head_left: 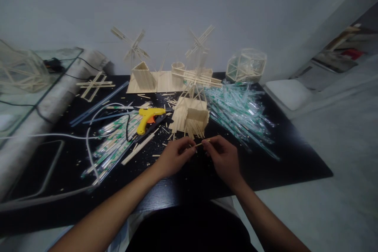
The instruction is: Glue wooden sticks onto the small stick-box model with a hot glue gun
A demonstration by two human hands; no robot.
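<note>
A short thin wooden stick (201, 144) is pinched between my left hand (178, 155) and my right hand (223, 157), low over the front part of the black table. Just beyond my hands, loose sticks lie around a square wooden box (197, 117). Behind it stands a stick frame with long crossed blades (197, 78). A yellow glue gun (147, 119) lies to the left of the box, its tip pointing right.
Wrapped stick bundles (115, 141) lie at the left, and a heap of clear wrappers (242, 106) at the right. Wooden windmill models (143, 76) stand along the wall. A white cable (88, 138) curves over the black table (283, 161). A stick polyhedron (246, 65) sits back right.
</note>
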